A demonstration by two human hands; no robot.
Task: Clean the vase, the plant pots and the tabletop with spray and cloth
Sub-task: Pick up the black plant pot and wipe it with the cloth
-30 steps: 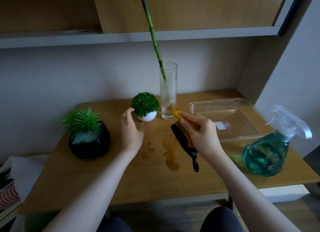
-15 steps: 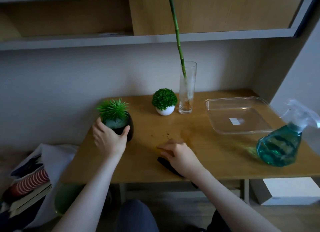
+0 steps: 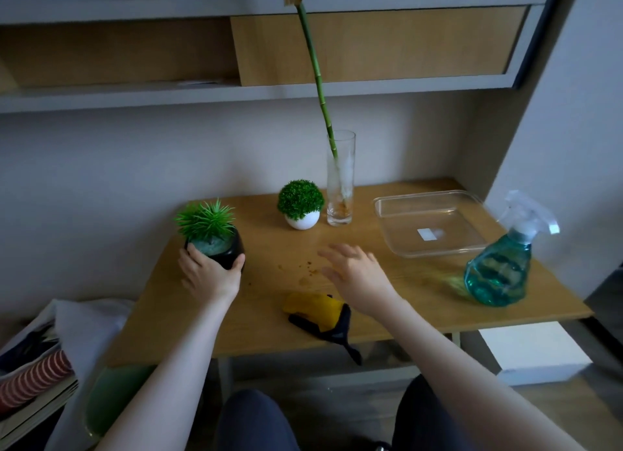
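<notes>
Gripping the black plant pot (image 3: 232,251) near the desk's left edge, the left hand (image 3: 210,277) has its fingers (image 3: 193,252) curled round the far left side and the thumb against the near right side. This pot looks like glazed ceramic: probably heavy for its size, stiff, smooth and a little slippery, and breakable if tipped off that edge. A hold low round the body is safest; the spiky green plant (image 3: 205,219) on top would bend and gives no firm hold.

The right hand (image 3: 359,275) hovers over the middle of the desk (image 3: 404,302), fingers spread and holding nothing, above brown crumbs and a faint stain (image 3: 308,271). Just beside its wrist, at the desk's front edge, lies the yellow cloth (image 3: 315,309) on a black cloth (image 3: 332,332) whose tail hangs over the edge. Both are soft and limp, best bunched in the palm.

Toward the back edge stand the white round pot (image 3: 302,220) with its ball of green foliage, likely light and easy to knock, and touching or just beside it the tall glass vase (image 3: 340,194) holding a long bamboo stalk (image 3: 318,83). That vase seems top-heavy and fragile, so it should be steadied low on the glass. A clear plastic tray (image 3: 384,211) sits at the back right corner, and the teal spray bottle (image 3: 499,271) stands near the right edge, best taken by the neck
</notes>
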